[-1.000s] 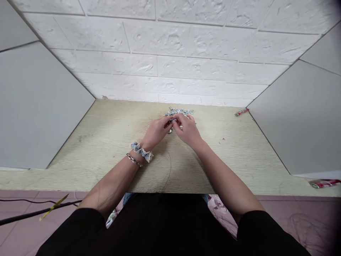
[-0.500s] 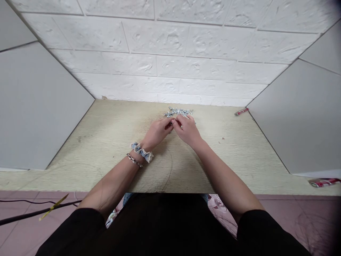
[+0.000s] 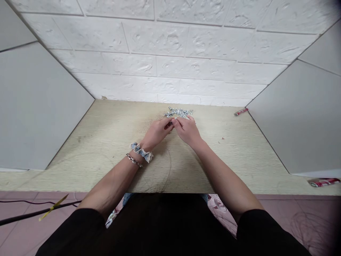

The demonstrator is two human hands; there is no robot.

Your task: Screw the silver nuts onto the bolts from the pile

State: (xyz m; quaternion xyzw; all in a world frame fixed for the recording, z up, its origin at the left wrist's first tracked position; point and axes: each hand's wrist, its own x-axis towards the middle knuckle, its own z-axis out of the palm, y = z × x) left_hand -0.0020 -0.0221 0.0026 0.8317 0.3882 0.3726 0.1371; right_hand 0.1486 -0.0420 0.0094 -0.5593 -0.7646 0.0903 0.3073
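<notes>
My left hand (image 3: 157,131) and my right hand (image 3: 188,130) meet at the middle of the table, thumbs and fingertips pinched together. Between the fingertips is something small, mostly hidden by them; I cannot make out what it is. Just beyond my fingers lies a pile of silvery screws and bolts (image 3: 182,112). On my left wrist are a blue and white scrunchie (image 3: 142,152) and a chain bracelet (image 3: 134,160).
A white brick-patterned wall (image 3: 170,65) closes off the back of the pale table (image 3: 112,124). Grey panels stand at both sides. One red object (image 3: 241,112) lies at the back right, another (image 3: 324,182) at the front right corner.
My right fingers have closed a little more, and less red shows between my hands. Otherwise both hands stay in the same place.
</notes>
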